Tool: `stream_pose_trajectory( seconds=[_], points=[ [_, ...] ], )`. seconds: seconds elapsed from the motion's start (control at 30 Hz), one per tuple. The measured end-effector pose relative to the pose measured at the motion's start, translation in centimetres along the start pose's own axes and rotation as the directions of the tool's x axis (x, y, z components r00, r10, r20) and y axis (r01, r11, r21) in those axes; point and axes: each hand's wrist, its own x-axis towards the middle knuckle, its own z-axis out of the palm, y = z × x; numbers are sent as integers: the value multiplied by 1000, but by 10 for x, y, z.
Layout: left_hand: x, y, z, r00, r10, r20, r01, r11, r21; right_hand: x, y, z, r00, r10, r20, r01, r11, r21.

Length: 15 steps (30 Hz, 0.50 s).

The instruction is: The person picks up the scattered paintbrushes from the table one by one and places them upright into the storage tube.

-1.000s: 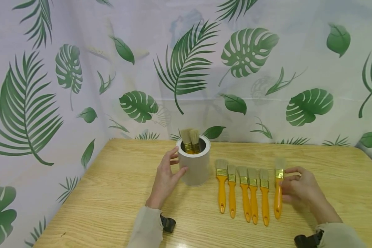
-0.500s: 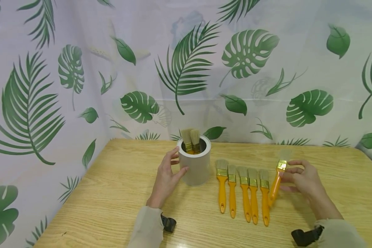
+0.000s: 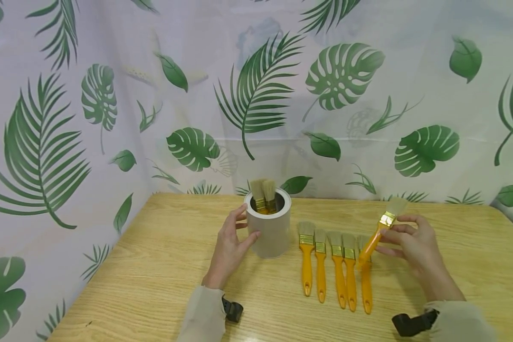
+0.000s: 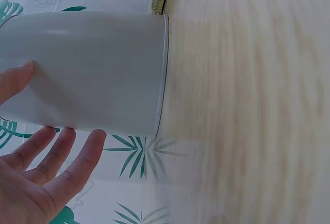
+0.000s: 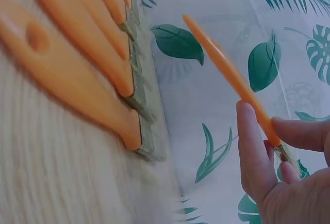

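Observation:
A light grey paint can [image 3: 273, 240] with a white rim stands upright on the table, bristle ends of paintbrushes [image 3: 258, 192] sticking out of its mouth. My left hand [image 3: 231, 244] holds the can's left side, thumb on the front; in the left wrist view its fingertips meet the can wall [image 4: 98, 74]. With thumb and fingers, my right hand [image 3: 420, 249] pinches an orange-handled paintbrush [image 3: 372, 244] near its gold ferrule. That brush is raised and tilted, bristles up and to the right, its handle end overlapping the rightmost lying brush [image 3: 366, 289] in the head view.
Several more orange paintbrushes [image 3: 307, 270] lie side by side between the can and my right hand, bristles away from me. The wooden table [image 3: 162, 247] ends at a leaf-printed cloth [image 3: 256, 95] behind, which also rises at the left.
My right hand has lifted the paintbrush off the table and tilted it, the handle end swinging left over the row. The left hand and the can have stayed in place.

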Motion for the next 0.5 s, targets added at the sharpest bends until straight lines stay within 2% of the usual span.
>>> stream_pose_trajectory(
  seconds=[0.13,0.3,0.5],
  points=[
    [0,0,-1,1000,6,3,-6,1000,2,0,-4,7,1000,-14,-11,14,999,41],
    [0,1,-1,1000,0,7,0,1000,1,1,-11,18,999,2,-48,5,988,152],
    [0,0,-1,1000,-12,5,12,1000,0,2,-18,36,994,-45,-94,66,973,222]
  ],
)
